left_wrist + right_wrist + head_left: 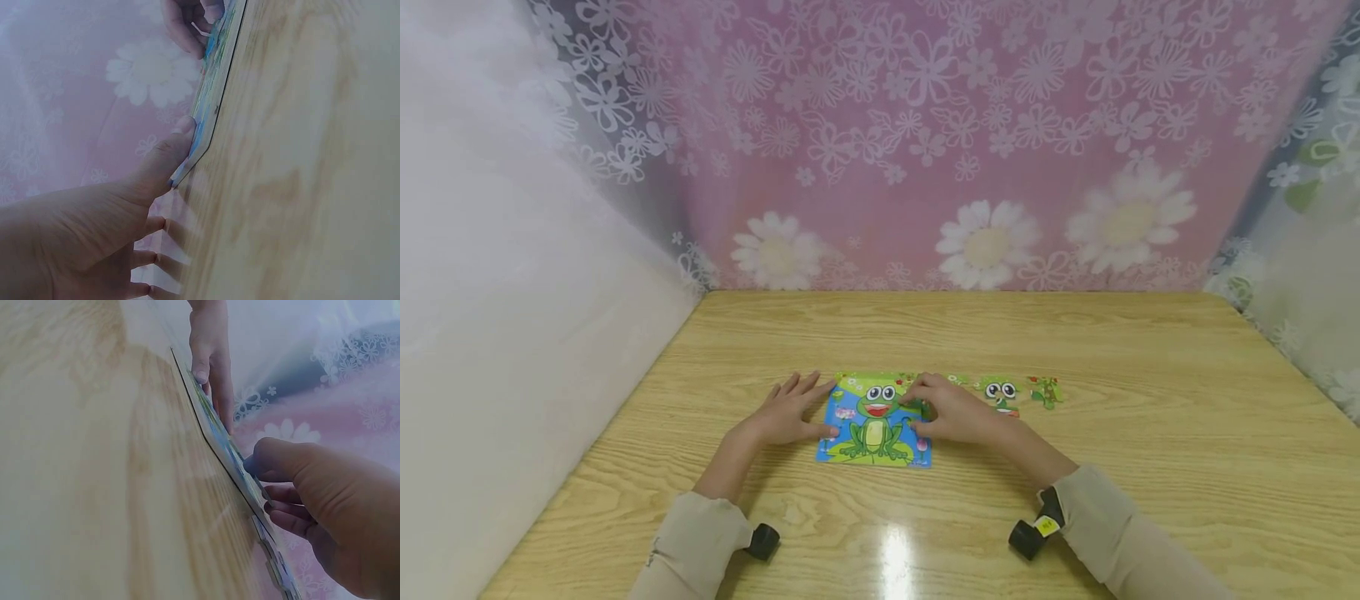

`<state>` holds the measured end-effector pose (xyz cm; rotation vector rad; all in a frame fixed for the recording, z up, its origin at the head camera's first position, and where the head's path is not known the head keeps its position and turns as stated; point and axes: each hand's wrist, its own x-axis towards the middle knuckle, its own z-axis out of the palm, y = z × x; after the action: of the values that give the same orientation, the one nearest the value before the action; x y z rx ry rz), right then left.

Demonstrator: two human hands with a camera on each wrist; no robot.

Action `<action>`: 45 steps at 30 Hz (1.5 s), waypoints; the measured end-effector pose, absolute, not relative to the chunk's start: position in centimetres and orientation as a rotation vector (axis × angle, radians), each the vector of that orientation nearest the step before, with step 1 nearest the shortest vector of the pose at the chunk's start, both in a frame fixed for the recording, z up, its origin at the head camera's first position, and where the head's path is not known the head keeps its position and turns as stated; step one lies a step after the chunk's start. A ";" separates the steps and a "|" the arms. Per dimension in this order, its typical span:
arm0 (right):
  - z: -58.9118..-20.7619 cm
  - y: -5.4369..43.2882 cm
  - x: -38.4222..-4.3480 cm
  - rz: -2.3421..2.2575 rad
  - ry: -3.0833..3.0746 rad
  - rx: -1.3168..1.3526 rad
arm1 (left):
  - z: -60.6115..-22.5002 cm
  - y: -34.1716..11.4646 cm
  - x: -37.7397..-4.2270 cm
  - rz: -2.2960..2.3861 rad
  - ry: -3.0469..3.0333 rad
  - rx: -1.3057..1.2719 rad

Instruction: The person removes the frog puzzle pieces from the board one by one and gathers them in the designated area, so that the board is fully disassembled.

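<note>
Table [880, 333] bears 1 frog puzzle [874, 429], between both hands' fingers. Left hand [786, 417]: fingers spread, thumb on puzzle edge. Loose pieces [1000, 390] lie right of the right hand [955, 414], whose fingers apparently pinch 1 thin piece [260, 486]. Judged step: fitting; next calls for alignment.

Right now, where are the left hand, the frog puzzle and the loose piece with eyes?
Left hand [781, 417]: head view, its back.
Frog puzzle [875, 434]: head view, frog's belly.
Loose piece with eyes [1000, 389]: head view, between eyes.
</note>
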<state>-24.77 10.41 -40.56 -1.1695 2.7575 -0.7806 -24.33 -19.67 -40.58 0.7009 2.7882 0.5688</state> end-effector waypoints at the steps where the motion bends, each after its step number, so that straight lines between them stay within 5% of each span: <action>1: -40.5 10.4 -24.7 -0.787 2.758 -1.171 | -40.6 -19.7 -24.3 0.568 2.787 0.701; 27: -38.8 17.9 -23.7 -0.940 2.826 -1.239 | -40.3 -19.5 -24.1 0.562 2.792 0.700; 45: -38.9 24.7 -22.0 -0.931 2.935 -1.040 | -40.7 -19.7 -24.4 0.575 2.790 0.696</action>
<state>-22.00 24.67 -38.88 -1.0400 2.9352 -0.9309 -24.44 -19.73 -40.71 0.6964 2.7904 0.5748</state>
